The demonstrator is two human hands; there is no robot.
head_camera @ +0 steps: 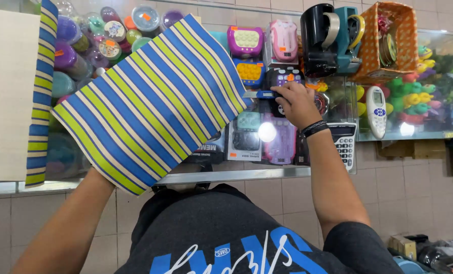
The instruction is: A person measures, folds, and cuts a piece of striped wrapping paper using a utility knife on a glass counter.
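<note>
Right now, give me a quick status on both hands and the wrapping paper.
Right hand grips blue utility knife at the paper's edge. Left hand hidden under striped wrapping paper, holding it up. Tape dispensers behind, clear.

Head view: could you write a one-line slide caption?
Right hand holds a blue cutter at the edge of striped wrapping paper on a glass counter; left hand hidden beneath the paper.

I see a glass tabletop [287,171] with a metal front edge, blue and green striped wrapping paper [145,101] spread across it, black tape dispenser [318,40], teal tape dispenser [349,43], orange patterned basket [406,35], white calculator [344,144], white handset [376,109] lying on the glass.
</note>
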